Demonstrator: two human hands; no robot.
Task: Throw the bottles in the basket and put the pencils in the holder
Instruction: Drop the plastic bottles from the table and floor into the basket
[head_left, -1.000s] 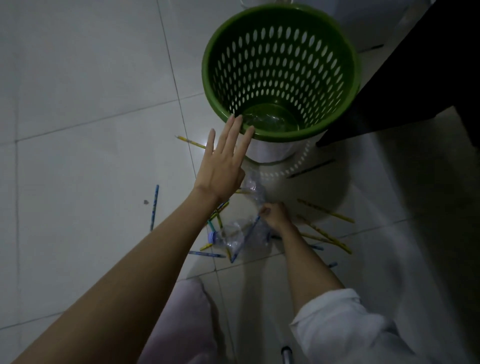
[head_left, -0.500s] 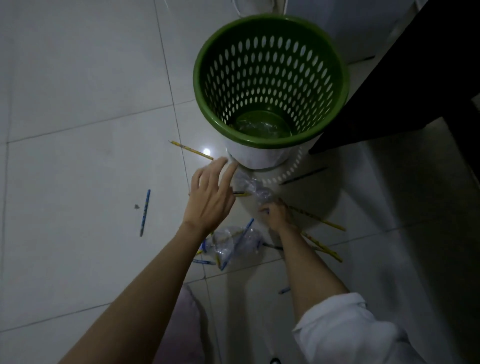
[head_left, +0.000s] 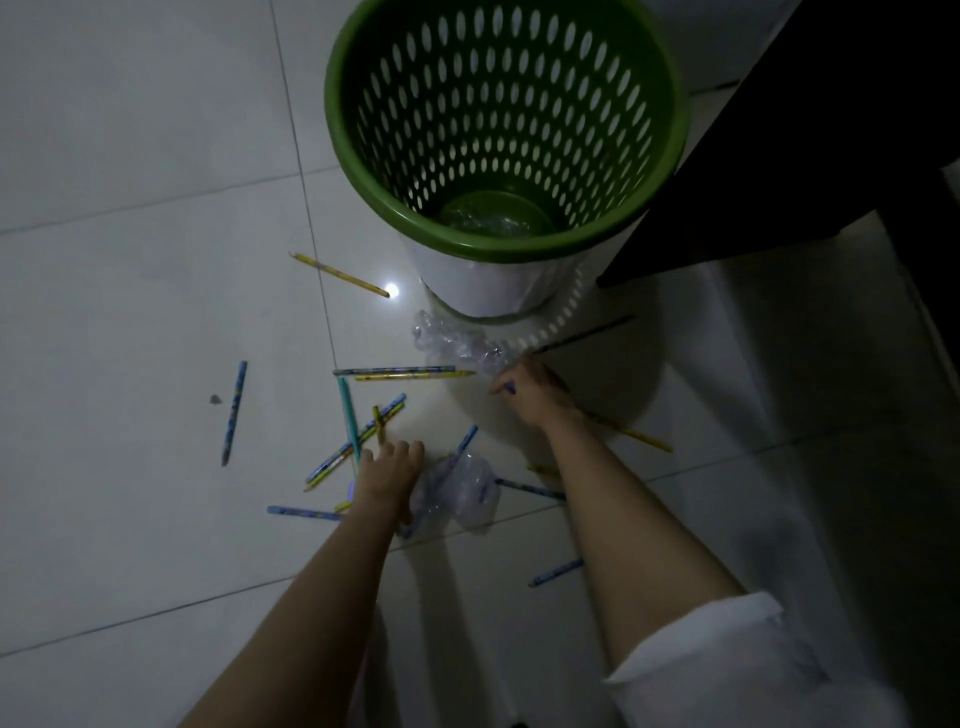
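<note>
A green perforated basket stands on the tiled floor with one crumpled clear bottle at its bottom. A crushed clear bottle lies at the basket's foot, and my right hand is closed on its cap end. A second crushed bottle lies nearer to me, with my left hand curled over its left end. Several pencils lie scattered around both hands: a yellow one, a blue one, a pair and a crossed bunch. No pencil holder shows.
Dark furniture stands close to the basket's right side. A dark pencil and a yellow pencil lie right of my right hand, a blue one by my right forearm. A small scrap lies at the left.
My left hand came down from the basket rim to the nearer crushed bottle and curled over it. My right hand stayed at the bottle by the basket's foot.
</note>
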